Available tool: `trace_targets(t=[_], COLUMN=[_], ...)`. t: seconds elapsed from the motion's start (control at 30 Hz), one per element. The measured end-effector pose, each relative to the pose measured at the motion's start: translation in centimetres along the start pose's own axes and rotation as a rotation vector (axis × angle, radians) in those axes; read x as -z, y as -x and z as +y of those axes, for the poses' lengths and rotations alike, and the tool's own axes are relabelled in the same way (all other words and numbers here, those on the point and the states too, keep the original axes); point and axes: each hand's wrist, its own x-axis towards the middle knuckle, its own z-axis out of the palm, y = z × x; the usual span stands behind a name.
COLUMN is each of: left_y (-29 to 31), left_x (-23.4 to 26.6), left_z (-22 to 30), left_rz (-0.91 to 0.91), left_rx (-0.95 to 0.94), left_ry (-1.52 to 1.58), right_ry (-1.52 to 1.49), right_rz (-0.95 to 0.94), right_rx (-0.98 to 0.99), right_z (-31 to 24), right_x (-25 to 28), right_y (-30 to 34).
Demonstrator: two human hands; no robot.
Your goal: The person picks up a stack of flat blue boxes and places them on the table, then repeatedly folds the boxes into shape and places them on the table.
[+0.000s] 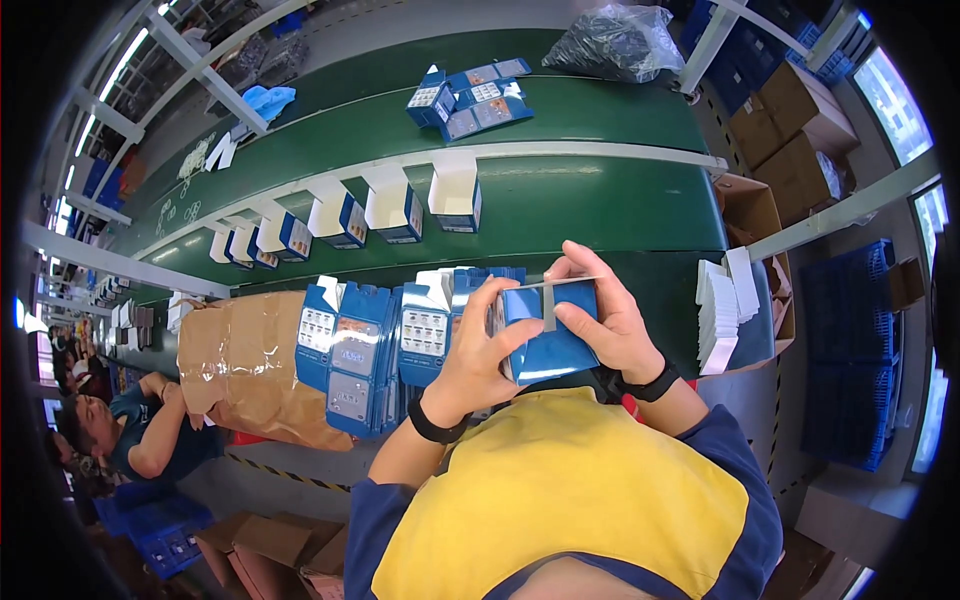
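Carton point(548, 335) held between left hand point(480, 355) and right hand point(610, 325): glossy blue, one pale grey flap. Both wrists: black bands. Sleeves: navy; chest: yellow. Flat cartons point(365, 355): blue with white-grey printed panels. Erected boxes point(395, 210): blue outside, white inside. Conveyor belt point(590, 205): dark green, white rail. Paper sack point(250, 365): brown. Inserts point(722, 310): white. Crates point(850, 350): blue.

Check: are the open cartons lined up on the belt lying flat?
No, the open cartons stand upright in a row on the green belt, top flaps raised.
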Motion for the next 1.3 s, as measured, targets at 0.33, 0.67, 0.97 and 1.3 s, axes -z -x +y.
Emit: trace_targets(t=[0.33,0.67,0.97,1.3], left_y=[-0.7,-0.1,0.5,3.3], left_x=[1.1,1.2,-1.6,7.1], left_z=[0.0,-0.6,-1.8,-0.9], left_rz=[-0.029,-0.04,0.205,-0.176], left_rx=[0.012,-0.08,0.087,-0.442], left_ry=[-0.088,-0.105,0.13,-0.534], right_ry=[0.425,0.68,-0.085,-0.517], right_rz=[-0.15,-0.186,0.027,-0.112], right_rx=[0.249,0.171,0.087,-0.692], right_z=[-1.0,-1.0,1.4,3.4], right_x=[-0.3,-0.3,-3.1,-1.3], right_y=[-1.4,-2.3,-2.3,-1.1])
